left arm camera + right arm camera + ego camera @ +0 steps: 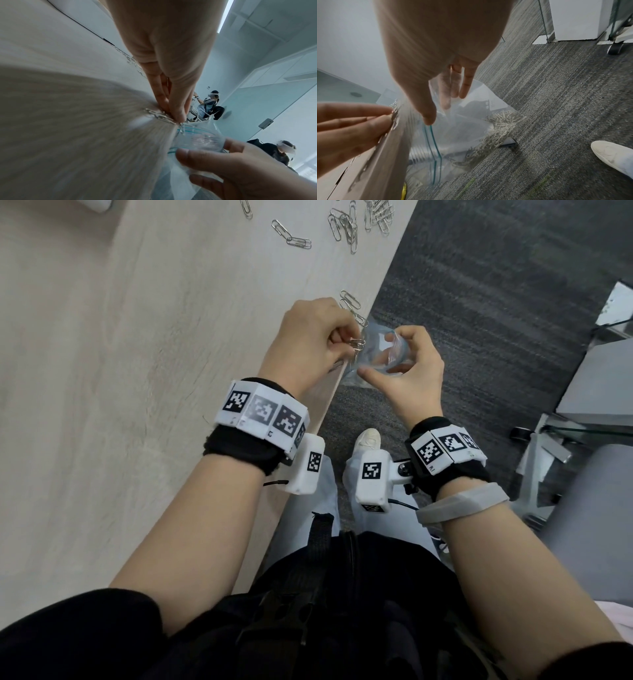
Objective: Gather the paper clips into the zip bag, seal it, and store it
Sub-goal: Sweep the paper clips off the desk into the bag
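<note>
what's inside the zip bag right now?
A heap of paper clips lies in the low corner of the zip bag, held open by the right hand. Fingers and plastic folds hide the upper part.

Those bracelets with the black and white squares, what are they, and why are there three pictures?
They are bands that carry small cameras, one on each wrist. A third camera sits on the person's head, so you get three pictures of one moment. The head picture looks down at both hands. The left hand pinches a few paper clips at the edge of the table. The right hand holds a clear zip bag open beside that edge. The right wrist picture shows many clips already in the bag. More loose clips lie on the table.
</note>
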A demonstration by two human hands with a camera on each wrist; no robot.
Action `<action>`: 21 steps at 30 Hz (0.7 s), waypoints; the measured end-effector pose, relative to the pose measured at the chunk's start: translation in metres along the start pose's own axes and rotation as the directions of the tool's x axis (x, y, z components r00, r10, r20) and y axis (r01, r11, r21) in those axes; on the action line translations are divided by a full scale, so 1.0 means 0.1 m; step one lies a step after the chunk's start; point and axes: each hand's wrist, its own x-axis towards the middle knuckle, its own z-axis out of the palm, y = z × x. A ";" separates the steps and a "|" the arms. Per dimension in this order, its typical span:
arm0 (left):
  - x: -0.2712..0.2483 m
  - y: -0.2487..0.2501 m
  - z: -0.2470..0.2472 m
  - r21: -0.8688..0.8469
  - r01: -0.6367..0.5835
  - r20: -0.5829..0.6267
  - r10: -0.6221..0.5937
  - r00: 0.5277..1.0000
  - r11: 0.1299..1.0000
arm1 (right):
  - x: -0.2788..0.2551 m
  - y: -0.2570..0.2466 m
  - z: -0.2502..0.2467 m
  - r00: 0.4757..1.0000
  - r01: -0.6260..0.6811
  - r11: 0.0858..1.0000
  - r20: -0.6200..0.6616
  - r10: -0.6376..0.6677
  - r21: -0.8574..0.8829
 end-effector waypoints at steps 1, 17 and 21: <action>0.00 0.01 0.00 -0.013 -0.008 -0.008 0.008 1.000 1.000 | 0.00 0.00 -0.01 1.000 -0.001 1.000 0.000 0.001 -0.002; -0.14 -0.12 -0.31 0.066 0.082 0.162 -0.091 0.983 0.994 | -0.02 0.01 -0.03 1.000 -0.010 1.000 0.015 0.010 -0.005; -0.13 -0.17 -0.26 0.002 0.105 0.103 -0.105 0.989 0.994 | -0.03 0.00 -0.03 1.000 -0.010 1.000 0.012 0.010 -0.004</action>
